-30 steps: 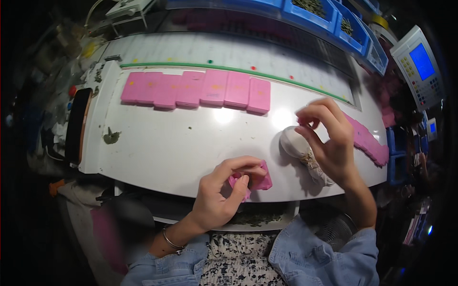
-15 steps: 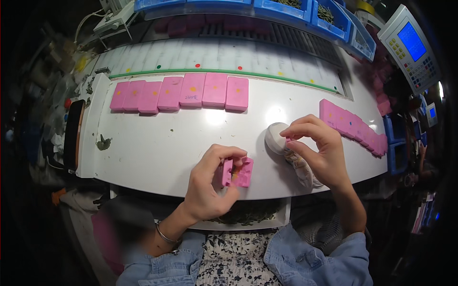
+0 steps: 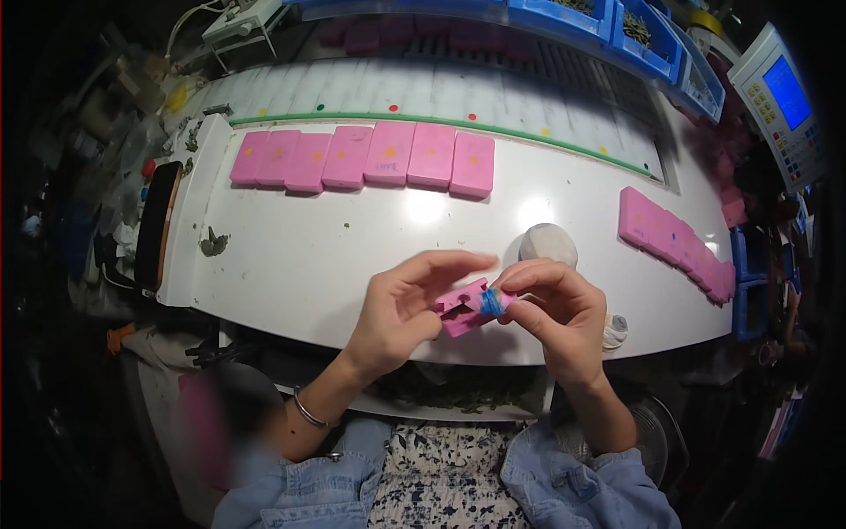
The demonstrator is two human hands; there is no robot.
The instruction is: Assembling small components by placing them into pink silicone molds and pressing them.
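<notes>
My left hand [image 3: 392, 313] holds a pink rubber mould [image 3: 456, 319], its thumb against the near side and its index finger stretched over it. The mould has a gap and hollows between its parts. My right hand [image 3: 564, 322] pinches a small pink piece with a blue patch [image 3: 491, 301] at the mould's right end. Fingers partly hide the piece, so I cannot tell whether it is seated in the mould. Just behind my right hand lies a round white cloth pouch [image 3: 548, 245]; its gathered tail [image 3: 614, 332] shows beyond the wrist.
A row of pink blocks [image 3: 388, 154] stands along the green strip [image 3: 352, 114], and another pink row [image 3: 674, 238] is at the right. A phone [image 3: 160, 229] leans at the left. Blue bins [image 3: 648, 44] and a keypad device [image 3: 775, 106] stand behind. Below is an open drawer [image 3: 493, 414].
My right hand has moved from above the pouch to the mould, bringing the small pink piece. My left hand has turned the mould and moved slightly right. The view has shifted a little.
</notes>
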